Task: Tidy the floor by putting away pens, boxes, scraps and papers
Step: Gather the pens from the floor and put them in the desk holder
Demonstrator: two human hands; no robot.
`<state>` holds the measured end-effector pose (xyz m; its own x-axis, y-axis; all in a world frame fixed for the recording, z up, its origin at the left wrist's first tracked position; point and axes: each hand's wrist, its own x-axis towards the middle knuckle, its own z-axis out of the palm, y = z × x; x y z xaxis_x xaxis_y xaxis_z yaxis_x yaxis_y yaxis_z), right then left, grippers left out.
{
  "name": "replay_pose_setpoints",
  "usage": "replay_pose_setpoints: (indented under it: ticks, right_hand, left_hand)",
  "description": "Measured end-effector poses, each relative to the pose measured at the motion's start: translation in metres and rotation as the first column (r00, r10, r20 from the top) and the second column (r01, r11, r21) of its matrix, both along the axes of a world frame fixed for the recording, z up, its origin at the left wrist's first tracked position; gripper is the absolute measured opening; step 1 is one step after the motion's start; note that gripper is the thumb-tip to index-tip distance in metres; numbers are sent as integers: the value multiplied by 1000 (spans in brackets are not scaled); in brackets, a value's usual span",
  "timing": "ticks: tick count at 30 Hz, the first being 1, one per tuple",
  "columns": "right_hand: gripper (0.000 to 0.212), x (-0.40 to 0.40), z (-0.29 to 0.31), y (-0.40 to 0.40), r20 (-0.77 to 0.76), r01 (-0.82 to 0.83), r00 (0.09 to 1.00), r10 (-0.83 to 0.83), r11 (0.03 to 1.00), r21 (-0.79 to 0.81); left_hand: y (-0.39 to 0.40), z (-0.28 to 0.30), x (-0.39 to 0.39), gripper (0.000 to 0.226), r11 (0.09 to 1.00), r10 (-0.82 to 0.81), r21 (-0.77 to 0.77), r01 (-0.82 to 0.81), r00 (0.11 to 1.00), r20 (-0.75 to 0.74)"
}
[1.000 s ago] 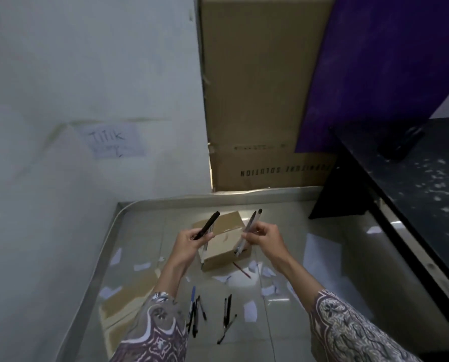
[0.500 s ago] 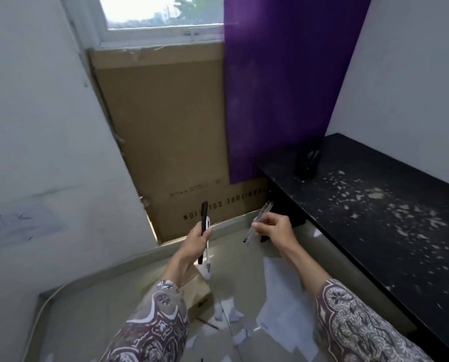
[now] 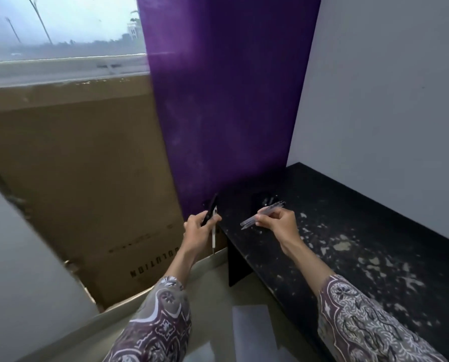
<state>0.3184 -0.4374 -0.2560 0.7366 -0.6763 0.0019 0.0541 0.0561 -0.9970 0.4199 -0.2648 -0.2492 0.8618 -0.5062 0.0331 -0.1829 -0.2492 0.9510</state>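
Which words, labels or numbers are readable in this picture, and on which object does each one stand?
"OLUTION", printed upside down, its start hidden behind the left hand: low on the large cardboard box.
A smaller print line above it on the box: too blurred to read.
Pens in the left hand and right hand: no readable markings.

Paper sheet [image 3: 252, 333] cut off below
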Motion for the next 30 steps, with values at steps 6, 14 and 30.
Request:
replay_pose_setpoints:
  ticks: [6, 14, 30]
  right_hand:
    - [12, 39, 0, -89, 16, 119, 993, -118, 991, -61]
    - [21, 82, -26, -158, -50, 252, 963, -264, 951, -179]
    - [23, 109, -88, -167, -291, 40, 944, -158, 926, -374]
  left_hand:
    - [-100, 3, 34, 15, 978, -64, -204, 38, 990, -123]
    - [-194, -15, 79, 19, 937, -86, -350, -9, 963, -257]
    - [-230, -82, 101, 17, 972, -89, -235, 29, 965, -247]
